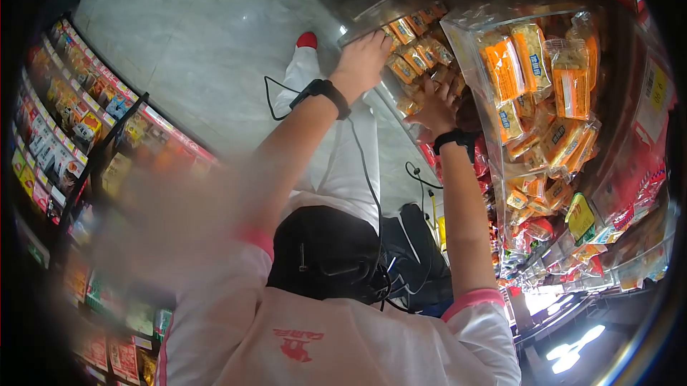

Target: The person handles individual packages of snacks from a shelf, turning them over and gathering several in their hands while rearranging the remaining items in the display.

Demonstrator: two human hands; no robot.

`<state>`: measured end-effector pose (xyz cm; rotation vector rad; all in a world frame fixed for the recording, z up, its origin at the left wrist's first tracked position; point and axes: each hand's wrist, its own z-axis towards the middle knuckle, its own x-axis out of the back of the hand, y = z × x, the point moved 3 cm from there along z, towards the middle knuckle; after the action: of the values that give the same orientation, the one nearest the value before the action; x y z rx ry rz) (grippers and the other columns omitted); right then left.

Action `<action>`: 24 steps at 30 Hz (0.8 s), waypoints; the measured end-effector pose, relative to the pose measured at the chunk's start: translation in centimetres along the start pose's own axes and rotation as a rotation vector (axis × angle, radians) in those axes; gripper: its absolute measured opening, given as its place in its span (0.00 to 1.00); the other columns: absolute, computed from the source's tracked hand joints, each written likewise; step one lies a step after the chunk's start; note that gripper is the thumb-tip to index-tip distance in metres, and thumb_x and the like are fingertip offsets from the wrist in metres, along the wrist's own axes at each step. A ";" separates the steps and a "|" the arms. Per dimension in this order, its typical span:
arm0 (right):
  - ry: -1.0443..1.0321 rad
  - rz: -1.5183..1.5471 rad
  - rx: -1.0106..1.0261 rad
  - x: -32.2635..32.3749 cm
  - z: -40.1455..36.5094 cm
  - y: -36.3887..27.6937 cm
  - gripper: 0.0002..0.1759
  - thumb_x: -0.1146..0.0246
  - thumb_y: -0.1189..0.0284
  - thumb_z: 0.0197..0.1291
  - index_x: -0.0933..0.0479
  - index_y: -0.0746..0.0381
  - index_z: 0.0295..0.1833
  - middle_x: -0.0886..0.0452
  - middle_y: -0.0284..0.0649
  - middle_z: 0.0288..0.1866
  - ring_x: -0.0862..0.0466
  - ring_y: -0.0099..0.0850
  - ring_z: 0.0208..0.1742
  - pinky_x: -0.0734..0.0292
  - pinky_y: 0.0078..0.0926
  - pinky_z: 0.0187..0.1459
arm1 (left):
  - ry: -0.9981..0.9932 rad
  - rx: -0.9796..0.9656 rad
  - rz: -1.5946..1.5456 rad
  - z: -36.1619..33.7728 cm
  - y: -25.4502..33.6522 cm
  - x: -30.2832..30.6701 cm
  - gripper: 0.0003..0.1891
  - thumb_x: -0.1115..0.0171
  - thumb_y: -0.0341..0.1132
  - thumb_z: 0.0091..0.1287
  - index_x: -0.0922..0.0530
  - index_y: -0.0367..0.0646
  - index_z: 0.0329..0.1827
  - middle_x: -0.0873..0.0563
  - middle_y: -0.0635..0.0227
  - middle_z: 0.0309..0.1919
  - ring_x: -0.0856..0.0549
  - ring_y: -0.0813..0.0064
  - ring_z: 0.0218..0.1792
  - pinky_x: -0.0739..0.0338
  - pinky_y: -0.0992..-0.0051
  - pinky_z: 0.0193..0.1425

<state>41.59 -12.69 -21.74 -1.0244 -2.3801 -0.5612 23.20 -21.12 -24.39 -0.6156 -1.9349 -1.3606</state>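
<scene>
My left hand [363, 64] is at the near wall of a clear bin, its fingers bent together over the top edge. Small orange and clear snack packs [409, 59] lie in rows inside this bin, just beyond those fingers. Lower in the same bin, my right hand [436, 108] reaches in with its fingers spread over the packs. Its palm side is hidden, and no pack shows clearly in its grasp. Both wrists wear black bands.
A second clear bin [469, 64] to the right holds larger orange-labelled packs [529, 64]. Shelves of packaged snacks [86, 125] line the left. Grey floor [207, 28] lies between. Cables hang near my wrists and a black bag [322, 253] is at my waist.
</scene>
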 end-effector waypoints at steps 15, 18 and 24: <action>0.117 -0.108 0.084 0.2 0.1 0.4 0.63 0.18 0.54 0.30 0.45 0.46 0.74 0.50 0.55 0.75 0.45 0.61 0.75 0.41 0.59 0.69 | 0.056 -0.016 0.004 -0.2 -0.2 -0.3 0.22 0.35 0.28 0.49 0.27 0.41 0.50 0.23 0.61 0.44 0.21 0.61 0.52 0.22 0.66 0.52; 0.012 -0.062 0.060 1.2 0.4 0.2 0.63 0.18 0.53 0.29 0.44 0.47 0.73 0.49 0.56 0.75 0.47 0.61 0.75 0.44 0.60 0.70 | 0.044 -0.014 0.003 -0.3 -0.3 -0.4 0.23 0.33 0.31 0.50 0.25 0.42 0.52 0.23 0.62 0.44 0.21 0.62 0.51 0.22 0.66 0.52; 0.068 -0.055 0.057 0.5 1.3 0.8 0.63 0.18 0.52 0.28 0.44 0.48 0.73 0.49 0.58 0.74 0.49 0.61 0.75 0.49 0.62 0.71 | 0.023 -0.017 -0.014 -0.2 -0.5 -0.6 0.22 0.31 0.34 0.51 0.23 0.42 0.51 0.23 0.63 0.46 0.21 0.63 0.52 0.23 0.66 0.53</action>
<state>41.55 -11.21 -22.34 -0.9040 -2.3562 -0.5366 23.31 -21.50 -25.10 -0.5926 -1.9149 -1.3885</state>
